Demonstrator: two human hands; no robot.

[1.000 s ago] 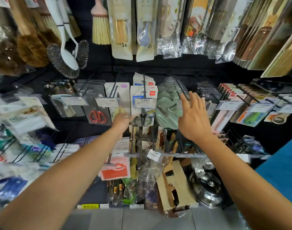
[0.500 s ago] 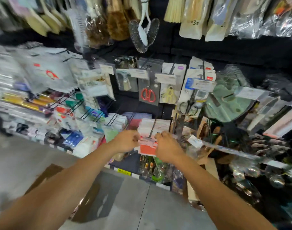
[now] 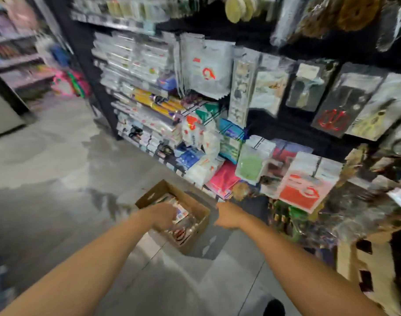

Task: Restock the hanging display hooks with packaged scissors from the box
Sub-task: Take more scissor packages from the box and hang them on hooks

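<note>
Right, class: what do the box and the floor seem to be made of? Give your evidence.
Box: likely cardboard, matt brown, with a folded flap and hand slot. Floor: probably concrete or tile, grey, faintly glossy, with thin seams.

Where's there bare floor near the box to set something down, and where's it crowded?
Bare floor lies left of the cardboard box, toward the aisle, and nearer you, between the forearms. Crowded: the box itself, holding packets and the left hand, and behind it, where hanging packets reach low.
</note>
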